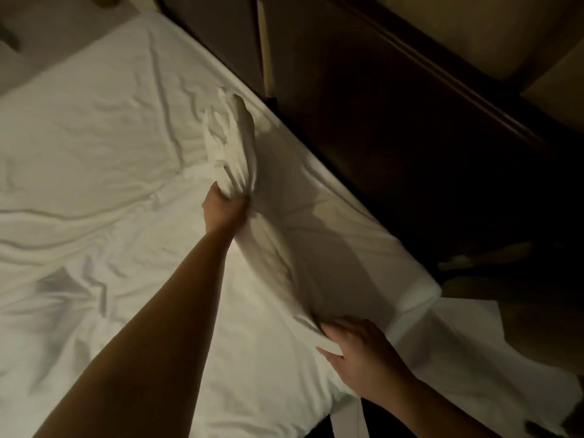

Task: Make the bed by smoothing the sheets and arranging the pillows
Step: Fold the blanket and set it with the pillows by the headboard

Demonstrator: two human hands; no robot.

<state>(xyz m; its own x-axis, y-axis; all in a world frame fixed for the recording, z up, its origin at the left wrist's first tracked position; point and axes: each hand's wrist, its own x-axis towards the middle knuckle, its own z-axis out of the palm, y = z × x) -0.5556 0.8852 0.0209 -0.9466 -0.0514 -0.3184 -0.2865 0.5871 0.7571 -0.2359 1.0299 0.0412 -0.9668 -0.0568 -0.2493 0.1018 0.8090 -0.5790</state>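
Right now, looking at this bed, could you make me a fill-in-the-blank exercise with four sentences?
1. The left hand and the right hand both hold the ___.
2. The ___ hand reaches farther up the bed.
3. The sheet is ___ in colour.
4. It looks ___, not smooth.
Missing words: sheet, left, white, wrinkled.

The white sheet [94, 147] lies spread and wrinkled, one ridge gathered upward.
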